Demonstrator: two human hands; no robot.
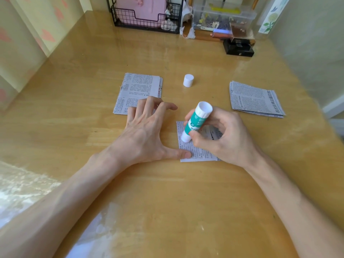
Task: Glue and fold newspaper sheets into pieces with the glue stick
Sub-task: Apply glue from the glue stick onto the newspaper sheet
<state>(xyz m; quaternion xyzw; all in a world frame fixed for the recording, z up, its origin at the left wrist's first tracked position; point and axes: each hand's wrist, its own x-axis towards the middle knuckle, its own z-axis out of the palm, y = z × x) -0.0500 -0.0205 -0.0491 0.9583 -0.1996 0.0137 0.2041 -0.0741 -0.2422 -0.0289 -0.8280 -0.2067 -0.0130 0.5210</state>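
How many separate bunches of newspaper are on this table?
3. A left pile, a right pile, and a single piece in the middle under the left hand's thumb. Sheets inside the piles cannot be counted.

A wire basket (134, 21), clear bin (223, 19) and black box (239, 48) stand far back.

A white glue stick (195, 122) with a teal label is held tilted in the right hand (223, 138), uncapped, its lower end set on a small printed newspaper piece (191, 149) laid flat on the counter (167, 192). Its white cap (188, 80) is stood upright farther back, between a stack of folded pieces (137, 88) and a fanned stack of sheets (255, 99).
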